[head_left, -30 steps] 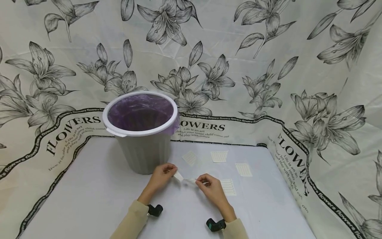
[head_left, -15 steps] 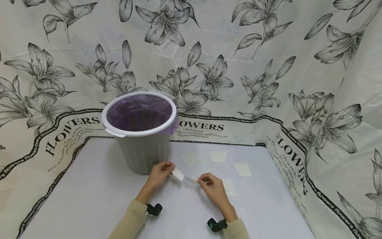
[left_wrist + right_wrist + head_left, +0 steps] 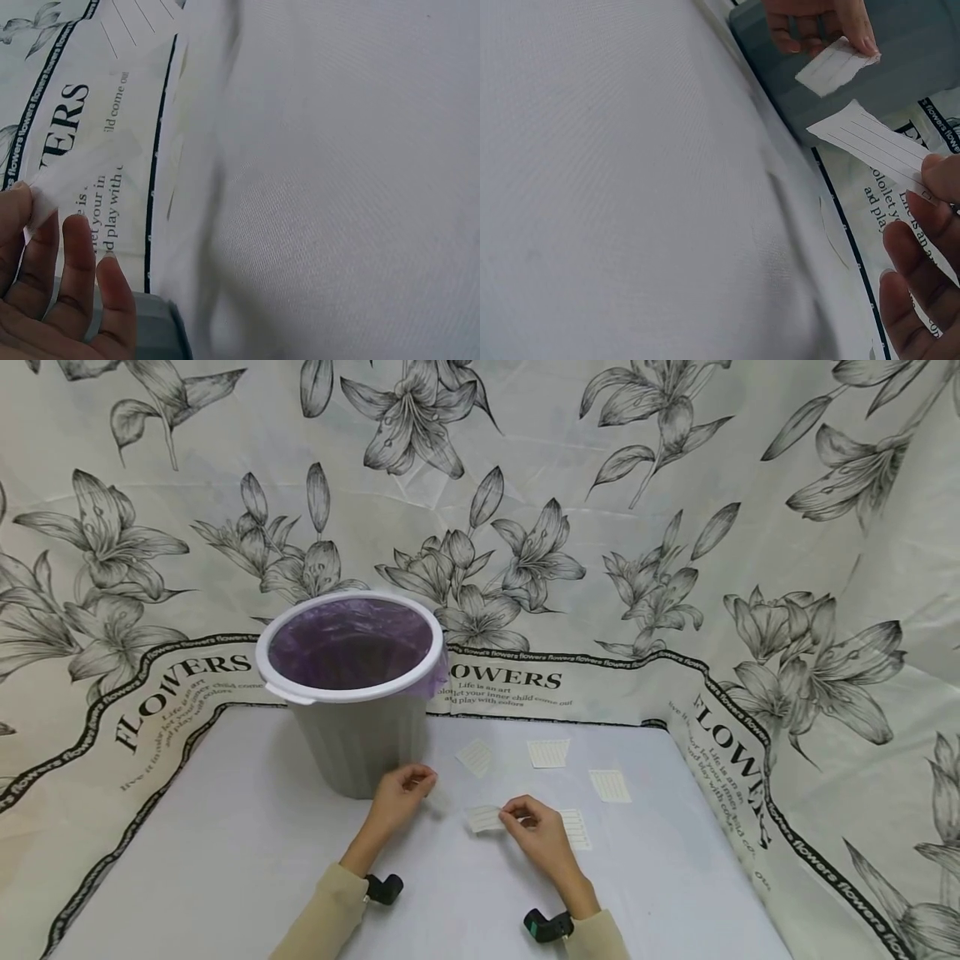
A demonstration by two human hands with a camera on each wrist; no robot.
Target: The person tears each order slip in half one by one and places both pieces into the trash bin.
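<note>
At my far left, a pale cloth wall (image 3: pixel 45 710) printed with grey lilies runs down to the worktop (image 3: pixel 225 852), where a dark wavy border and the word "FLOWERS" follow its foot. The worktop is white, and close up from the wrists its surface shows a fine woven texture.

Toward the back, left of centre, a grey bin (image 3: pixel 360 752) stands upright on it, with a white rim (image 3: pixel 341 696) and a purple bag (image 3: pixel 352 652) lining the inside and showing outside at the right.

My left sleeve (image 3: pixel 322 914) comes in next, beige, with a small black camera (image 3: pixel 385 889) at the wrist. My left hand (image 3: pixel 401 797) is near the bin's base, thumb and forefinger pinching a small white scrap (image 3: pixel 831 69), the other fingers loosely bent. The scrap is blurred from above.

To its right, well behind, a slanted sheet (image 3: pixel 475 757) of lined paper lies flat. Nearer me, a lined strip (image 3: pixel 485 819) points toward the scrap, apart from it, its other end pinched in my right hand (image 3: pixel 536 835). Behind that hand lies a second sheet (image 3: pixel 549 753); another sheet (image 3: pixel 577 829) sits just beside it, partly covered, and a fourth sheet (image 3: pixel 611 786) is farther right.

Beyond the worktop's right edge, the same flowered cloth folds round, carrying its border and lettering toward me.
</note>
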